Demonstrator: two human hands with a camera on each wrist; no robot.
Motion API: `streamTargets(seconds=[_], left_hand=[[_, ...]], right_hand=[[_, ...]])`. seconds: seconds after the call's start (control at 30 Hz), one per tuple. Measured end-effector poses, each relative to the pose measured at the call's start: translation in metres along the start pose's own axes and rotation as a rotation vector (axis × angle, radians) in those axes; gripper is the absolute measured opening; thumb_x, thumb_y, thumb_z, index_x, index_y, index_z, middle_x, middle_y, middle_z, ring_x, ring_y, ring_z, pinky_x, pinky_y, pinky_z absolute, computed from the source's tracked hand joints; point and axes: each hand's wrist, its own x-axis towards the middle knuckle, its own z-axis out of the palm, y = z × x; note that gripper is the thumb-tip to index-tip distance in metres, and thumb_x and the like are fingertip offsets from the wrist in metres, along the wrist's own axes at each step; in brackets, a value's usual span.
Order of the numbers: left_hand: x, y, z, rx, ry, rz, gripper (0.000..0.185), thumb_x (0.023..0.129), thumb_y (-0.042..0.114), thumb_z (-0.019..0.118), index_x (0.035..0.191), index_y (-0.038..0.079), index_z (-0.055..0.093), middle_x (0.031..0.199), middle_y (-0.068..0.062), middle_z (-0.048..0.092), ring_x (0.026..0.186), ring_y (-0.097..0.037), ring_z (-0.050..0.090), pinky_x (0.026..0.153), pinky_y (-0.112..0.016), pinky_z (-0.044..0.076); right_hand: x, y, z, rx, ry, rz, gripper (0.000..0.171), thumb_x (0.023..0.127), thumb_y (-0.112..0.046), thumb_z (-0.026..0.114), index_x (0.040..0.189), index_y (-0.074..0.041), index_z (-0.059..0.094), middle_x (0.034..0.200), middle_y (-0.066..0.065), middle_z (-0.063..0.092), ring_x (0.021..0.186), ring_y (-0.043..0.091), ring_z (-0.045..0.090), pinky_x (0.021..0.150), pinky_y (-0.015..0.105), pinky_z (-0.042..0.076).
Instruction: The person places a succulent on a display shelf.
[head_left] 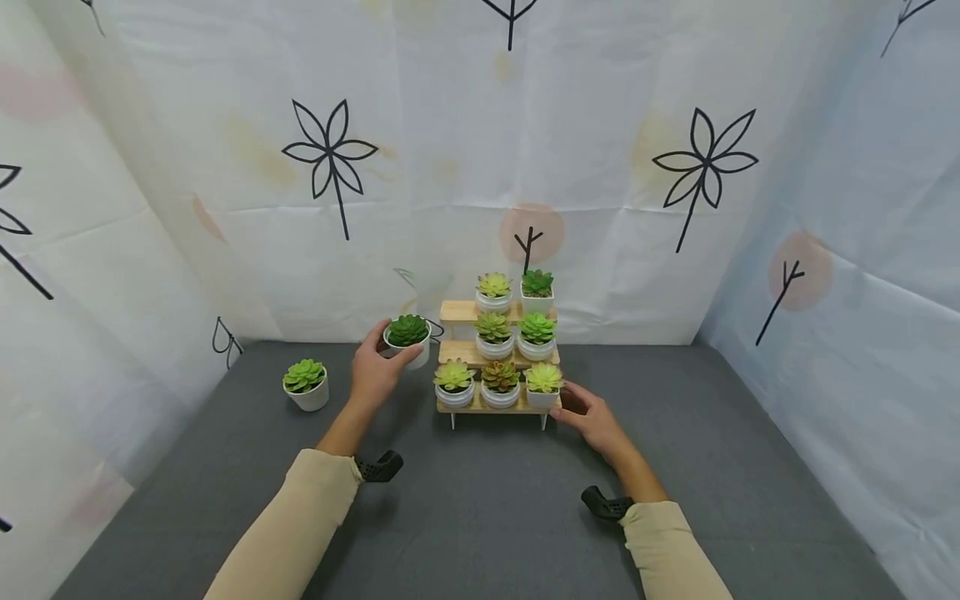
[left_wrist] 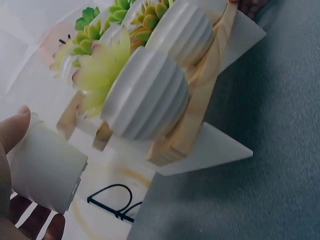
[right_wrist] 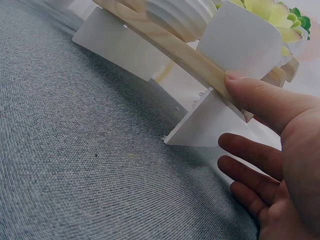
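My left hand (head_left: pixel 375 371) has the small white pot with the dark green succulent (head_left: pixel 408 337), fingers and thumb curled round its side, and it's up off the grey fabric table (head_left: pixel 480 508), just left of the three-step pale wooden plant stand (head_left: pixel 459 312). From the left wrist the pot's smooth white wall (left_wrist: pixel 47 170) sits right against my thumb, with the stand's near left corner close by.

My right hand (head_left: pixel 592 417) is down at the stand's near right corner, fingers fairly straight and relaxed, thumb pressing the end of the bottom wooden step (right_wrist: pixel 200 65), holding nothing. The square white pot (right_wrist: pixel 242 42) stands just above that thumb.

On the stand: three potted succulents on the bottom step, two on the middle, two on the top, with bare wood at the left end of the upper two steps.

Further left, well apart, one more white pot with a light green succulent (head_left: pixel 306 385) stands alone on the table. White curtain printed with black flowers (head_left: pixel 330 158) hangs behind.
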Motion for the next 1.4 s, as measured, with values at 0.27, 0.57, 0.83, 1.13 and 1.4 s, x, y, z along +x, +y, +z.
streamTargets(seconds=[0.27,0.57,0.83,1.13,1.4], left_hand=[[0.0,0.012,0.008,-0.046,-0.011,0.047,0.08,0.082,0.028,0.079,0.147,0.004,0.04,0.132,-0.02,0.053,0.117,-0.032,0.052,0.087,-0.046,0.049],[0.002,0.024,0.017,-0.043,-0.057,0.068,0.078,0.083,0.027,0.08,0.148,0.008,0.041,0.131,-0.017,0.056,0.112,-0.03,0.055,0.081,-0.042,0.05],[0.002,0.028,0.023,-0.021,-0.154,0.047,0.079,0.083,0.028,0.079,0.149,0.008,0.039,0.133,-0.017,0.054,0.117,-0.032,0.051,0.088,-0.047,0.047],[0.004,0.031,0.029,-0.012,-0.229,0.016,0.083,0.085,0.03,0.077,0.151,0.008,0.033,0.143,-0.017,0.044,0.124,-0.032,0.046,0.094,-0.049,0.043],[0.002,0.032,0.033,-0.066,-0.233,0.0,0.081,0.085,0.028,0.077,0.151,0.009,0.034,0.144,-0.017,0.041,0.125,-0.033,0.046,0.092,-0.049,0.045]], right_hand=[[0.0,-0.001,0.0,-0.01,-0.001,0.009,0.057,0.091,-0.007,0.068,0.141,0.007,0.044,0.13,0.03,0.053,0.117,0.042,0.053,0.092,0.046,0.046],[0.0,-0.001,0.001,-0.014,0.006,0.017,0.057,0.091,-0.007,0.068,0.141,0.007,0.044,0.129,0.03,0.054,0.117,0.042,0.053,0.091,0.046,0.046],[0.01,0.031,-0.001,-0.01,0.025,0.002,0.059,0.091,-0.011,0.069,0.143,0.002,0.044,0.131,0.026,0.055,0.117,0.038,0.054,0.091,0.044,0.047],[0.011,0.028,0.0,0.0,0.019,0.016,0.058,0.091,-0.005,0.068,0.142,0.006,0.043,0.13,0.03,0.054,0.116,0.043,0.053,0.091,0.048,0.046],[0.011,0.031,0.0,-0.013,0.026,0.033,0.059,0.091,-0.012,0.069,0.143,0.0,0.045,0.131,0.025,0.055,0.116,0.037,0.054,0.091,0.043,0.047]])
